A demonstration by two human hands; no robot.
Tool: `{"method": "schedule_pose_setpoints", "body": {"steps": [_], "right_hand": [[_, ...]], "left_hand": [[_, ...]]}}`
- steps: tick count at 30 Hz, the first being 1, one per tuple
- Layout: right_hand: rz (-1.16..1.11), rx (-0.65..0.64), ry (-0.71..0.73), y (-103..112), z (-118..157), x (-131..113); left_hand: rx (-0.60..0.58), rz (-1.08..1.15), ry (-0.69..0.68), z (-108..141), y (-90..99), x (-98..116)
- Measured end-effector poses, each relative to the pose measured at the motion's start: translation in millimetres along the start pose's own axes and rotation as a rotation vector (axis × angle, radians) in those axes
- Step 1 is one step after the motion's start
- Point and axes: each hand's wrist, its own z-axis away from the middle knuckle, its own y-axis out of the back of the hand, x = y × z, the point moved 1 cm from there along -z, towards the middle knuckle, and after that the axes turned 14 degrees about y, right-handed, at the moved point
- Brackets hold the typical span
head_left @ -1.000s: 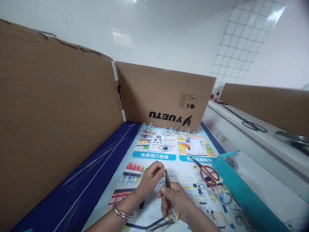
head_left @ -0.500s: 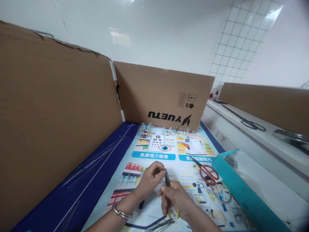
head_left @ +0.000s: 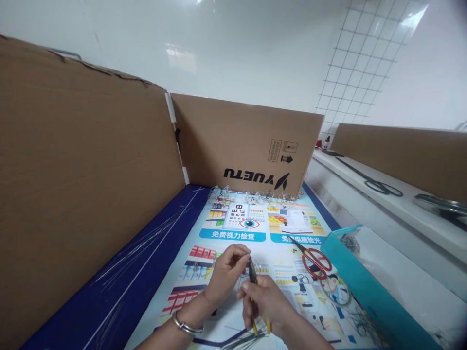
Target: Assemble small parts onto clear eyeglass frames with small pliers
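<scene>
Near front edge of poster (head_left: 233,236), my right hand (head_left: 264,304) gripped yellow-handled pliers (head_left: 252,277); left hand (head_left: 228,272) pinched narrow at their nose, anything held too fine to tell.

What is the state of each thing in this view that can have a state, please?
Yellow-handled pliers: upright, nose up, handles down.
Right hand: closed around the pliers' handles.
Left hand: raised, fingers pinched beside the pliers' nose.
Red-handled scissors: lying on the printed poster, blades closed.
Black-handled scissors: lying on the white shelf.
Cardboard panel: standing on edge.
</scene>
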Motion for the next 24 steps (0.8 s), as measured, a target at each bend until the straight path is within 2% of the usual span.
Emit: {"method": "schedule_pose_setpoints", "body": {"steps": [6, 16, 24], "right_hand": [[-0.053, 0.0, -0.011, -3.6, 2.9, -4.1], [-0.025, 0.006, -0.017, -1.0, 1.1, 1.4], [0.168, 0.05, -0.011, -2.4, 0.0, 0.7]], "left_hand": [[-0.012, 0.0, 0.089, -1.5, 0.2, 6.0], [-0.002, 0.018, 0.139, -5.5, 2.5, 4.2], [0.028, 0.072, 0.171, -2.9, -2.1, 6.3]]}}
